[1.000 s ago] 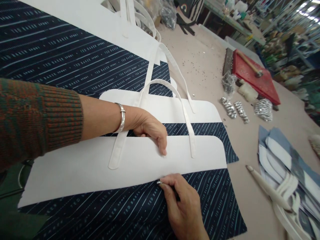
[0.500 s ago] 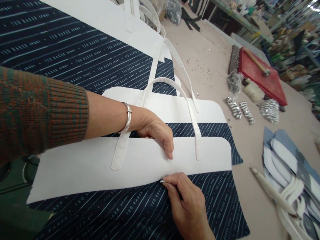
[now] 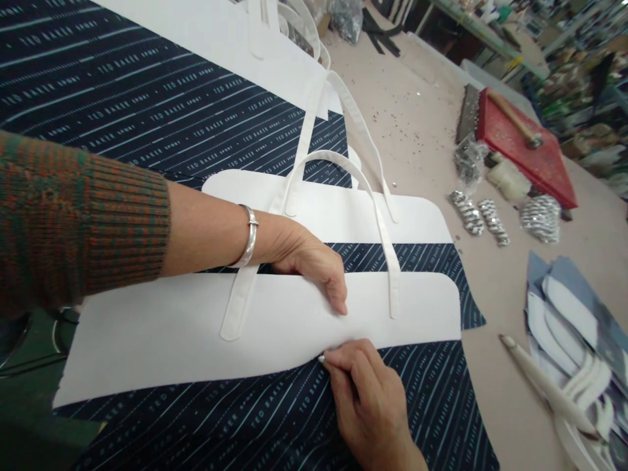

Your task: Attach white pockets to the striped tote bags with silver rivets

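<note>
A bag panel with a white top band (image 3: 161, 327), navy printed cloth (image 3: 275, 399) below and a white strap handle (image 3: 394, 281) lies in front of me. My left hand (image 3: 314, 261) reaches over its top edge, passing by the handle. One digit presses on the front of the band; the other fingers are behind the panel, mostly hidden. Below it, my right hand (image 3: 370, 392) pinches a small shiny metal piece (image 3: 322, 358) at the seam between band and cloth. The piece is too small to make out exactly. The cloth is creased around it.
A second similar panel (image 3: 417, 219) lies just behind, and another (image 3: 161, 85) at the upper left. On the table (image 3: 417, 144) are a hammer (image 3: 515, 118) on a red block (image 3: 549, 163), bags of metal bits (image 3: 540, 219), a pointed tool (image 3: 544, 386) and cut straps (image 3: 583, 379).
Both hands keep their grips. The view has shifted slightly, so the table things appear further right. The seam bulges a little more at my right fingertips.
</note>
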### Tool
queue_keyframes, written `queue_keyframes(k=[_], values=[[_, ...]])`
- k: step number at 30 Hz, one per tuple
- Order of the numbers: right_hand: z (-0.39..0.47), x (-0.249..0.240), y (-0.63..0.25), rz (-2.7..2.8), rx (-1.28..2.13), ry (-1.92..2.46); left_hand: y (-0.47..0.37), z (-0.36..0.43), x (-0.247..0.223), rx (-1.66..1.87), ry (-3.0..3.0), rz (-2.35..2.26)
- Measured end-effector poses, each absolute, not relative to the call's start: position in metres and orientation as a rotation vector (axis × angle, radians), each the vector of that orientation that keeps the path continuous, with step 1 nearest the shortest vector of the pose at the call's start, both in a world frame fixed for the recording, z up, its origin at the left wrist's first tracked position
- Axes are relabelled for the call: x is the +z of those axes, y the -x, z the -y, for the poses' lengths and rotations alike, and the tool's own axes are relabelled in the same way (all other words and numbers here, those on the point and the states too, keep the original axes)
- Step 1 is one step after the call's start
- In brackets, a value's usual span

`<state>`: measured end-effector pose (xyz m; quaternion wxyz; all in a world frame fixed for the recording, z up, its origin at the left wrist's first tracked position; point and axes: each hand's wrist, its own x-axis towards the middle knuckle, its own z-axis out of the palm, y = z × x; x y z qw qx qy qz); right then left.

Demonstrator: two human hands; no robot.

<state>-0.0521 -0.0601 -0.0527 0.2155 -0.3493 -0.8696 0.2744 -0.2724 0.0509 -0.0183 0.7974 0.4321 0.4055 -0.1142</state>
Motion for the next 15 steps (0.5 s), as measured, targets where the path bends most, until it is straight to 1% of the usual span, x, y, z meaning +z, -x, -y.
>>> queue_keyframes(k=[4,6,8,11,13,15], values=[[0.064,-0.056,0.056,2.393,0.639,0.985,0.273,-0.050,-0.019,-0.234,-0.871,-0.890],[0.063,-0.053,0.057,2.337,0.695,0.991,0.273,-0.050,-0.020,-0.229,-0.882,-0.885],[0.060,-0.049,0.055,2.197,0.941,1.075,0.274,-0.049,-0.020,-0.241,-0.894,-0.874],[0.054,-0.044,0.046,1.788,1.441,1.268,0.272,-0.048,-0.014,-0.247,-0.958,-0.878],[0.051,-0.044,0.040,1.537,1.598,1.300,0.269,-0.049,-0.001,-0.254,-1.089,-0.909],[0.049,-0.044,0.036,1.398,1.616,1.277,0.264,-0.052,0.019,-0.298,-1.340,-0.936]])
